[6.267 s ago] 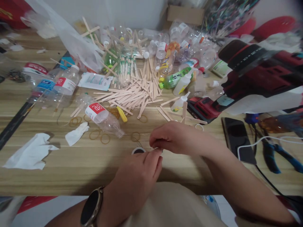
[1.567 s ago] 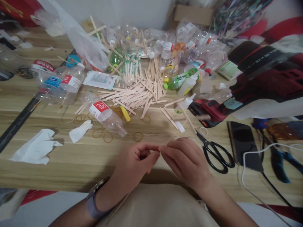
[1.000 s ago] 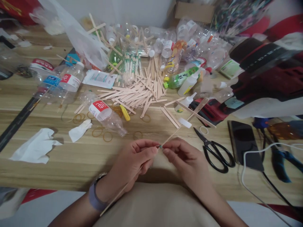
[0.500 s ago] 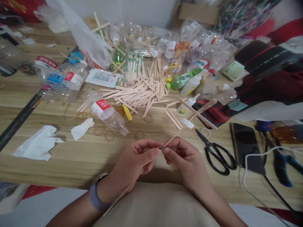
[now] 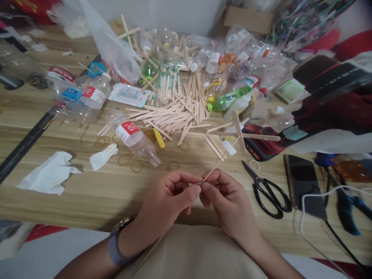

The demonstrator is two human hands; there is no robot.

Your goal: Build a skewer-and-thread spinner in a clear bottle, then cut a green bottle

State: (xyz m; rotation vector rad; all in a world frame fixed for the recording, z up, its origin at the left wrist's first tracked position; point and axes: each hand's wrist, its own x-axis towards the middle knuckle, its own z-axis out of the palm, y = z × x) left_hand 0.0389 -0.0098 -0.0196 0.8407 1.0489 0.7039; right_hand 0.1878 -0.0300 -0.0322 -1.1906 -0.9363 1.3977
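wooden skewer (image 5: 214, 167), pinched between left hand (image 5: 170, 199), right hand (image 5: 229, 199)

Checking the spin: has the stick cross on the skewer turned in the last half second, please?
Yes. The stick cross on the skewer has turned anticlockwise beyond the unmoved scissors; its long stick now lies level.

Matt wood-grain table (image 5: 87, 193); clear glossy plastic bottle (image 5: 134, 136); pale wooden sticks (image 5: 171, 116).
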